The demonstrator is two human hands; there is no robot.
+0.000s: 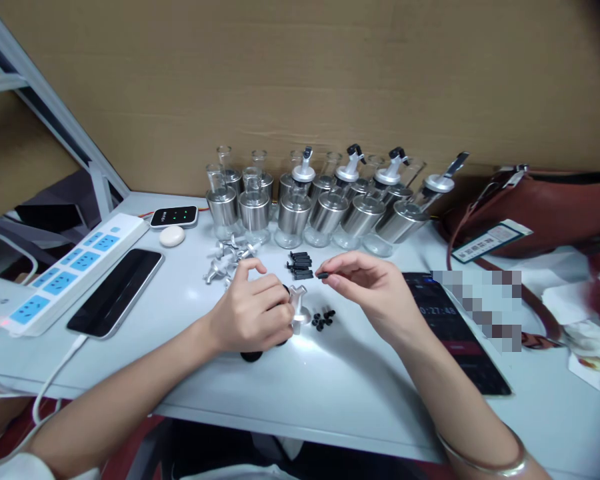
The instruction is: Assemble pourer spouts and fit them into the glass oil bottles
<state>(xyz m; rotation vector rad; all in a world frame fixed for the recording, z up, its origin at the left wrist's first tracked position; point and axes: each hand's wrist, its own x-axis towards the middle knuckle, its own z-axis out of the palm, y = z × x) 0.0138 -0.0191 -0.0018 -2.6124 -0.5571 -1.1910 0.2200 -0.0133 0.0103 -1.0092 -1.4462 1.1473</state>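
Observation:
My left hand [260, 310] is closed around a silver pourer spout [299, 308], whose forked top and round base stick out past the fingers. Between thumb and fingertips, my right hand [367, 283] pinches a small black lever [323, 275]. Just left of those fingertips lies a pile of similar black levers [300, 263]. Several small black rings [323, 320] are scattered below, on the tabletop. Loose silver spouts [225, 260] are heaped beyond my left hand. Round black parts [251, 356] lie partly hidden under that hand.
Glass bottles with steel sleeves [293, 217] stand in rows at the back, some wearing pourer tops [387, 173]. A power strip [75, 273] and a phone [116, 293] lie left, a tablet-like device [460, 340] right. A brown bag [545, 207] sits back right.

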